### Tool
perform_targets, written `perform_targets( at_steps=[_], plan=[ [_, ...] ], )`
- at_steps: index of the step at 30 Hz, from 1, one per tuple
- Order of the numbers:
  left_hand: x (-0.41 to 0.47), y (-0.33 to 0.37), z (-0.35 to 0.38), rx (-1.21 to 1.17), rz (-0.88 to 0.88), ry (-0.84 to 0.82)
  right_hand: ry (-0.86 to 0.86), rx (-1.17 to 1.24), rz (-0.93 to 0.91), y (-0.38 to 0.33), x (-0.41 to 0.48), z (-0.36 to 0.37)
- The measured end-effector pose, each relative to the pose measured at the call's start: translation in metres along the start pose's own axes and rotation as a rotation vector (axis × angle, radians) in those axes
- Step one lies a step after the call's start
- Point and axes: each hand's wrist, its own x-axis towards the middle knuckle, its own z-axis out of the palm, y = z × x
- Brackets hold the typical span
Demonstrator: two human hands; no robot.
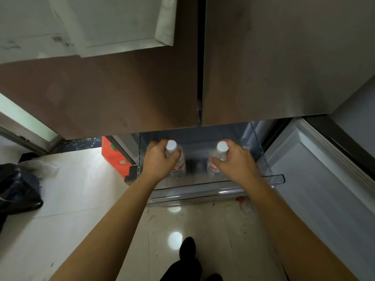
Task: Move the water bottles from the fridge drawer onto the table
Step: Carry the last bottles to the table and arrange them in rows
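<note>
Clear plastic forms the fridge drawer (281,178), a smooth-walled bin with a rounded front rim that stands pulled out below two fridge doors (125,94) of brown, brushed-looking metal. Both bottles stand upright inside it, apart from each other, one toward the left wall and one nearer the middle.

The left hand (159,160) wraps its fingers and thumb round the shoulder of the left water bottle (180,167), just under the cap. The right hand (236,162) holds the right water bottle (213,168) in the same way, fingers curled about its neck. Each bottle is thin, transparent plastic, cylindrical, with a ribbed white screw cap that rises above the gripping fingers. Each has a red and white wrap label round its body; the printing on both is too blurred to read, and no brand can be made out.

To the right, the lower door (316,169) hangs open and shows a pale, moulded plastic liner with a ridged seal along its edge. The floor (81,199) is glossy, cream-coloured tile that reflects round spots of light and has a few dark specks. An orange-red box (113,157) with a small green mark sits on it left of the drawer. A crumpled black plastic bag (18,189) lies further left. A black shoe (187,247) shows between the forearms.
</note>
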Motion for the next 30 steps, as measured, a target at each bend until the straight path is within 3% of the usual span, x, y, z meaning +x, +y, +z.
perform_targets(
  at_steps=[5,9,15,22,30],
  plan=[
    [-0.006,-0.024,0.025,-0.192,-0.104,-0.144,0.086,-0.087,0.041,0.006,-0.001,0.022],
    [-0.007,-0.034,0.04,-0.151,-0.074,-0.035,0.021,-0.025,0.071,0.018,0.001,0.04],
    [-0.01,-0.04,0.039,-0.203,-0.055,-0.026,0.03,0.122,0.084,0.02,0.0,0.045],
    [-0.05,-0.019,-0.006,-0.297,0.038,0.059,-0.038,0.161,-0.119,-0.001,-0.021,0.018],
    [-0.145,0.021,-0.082,-0.432,0.063,0.419,-0.012,0.436,-0.5,-0.08,-0.084,-0.01]
  ],
)
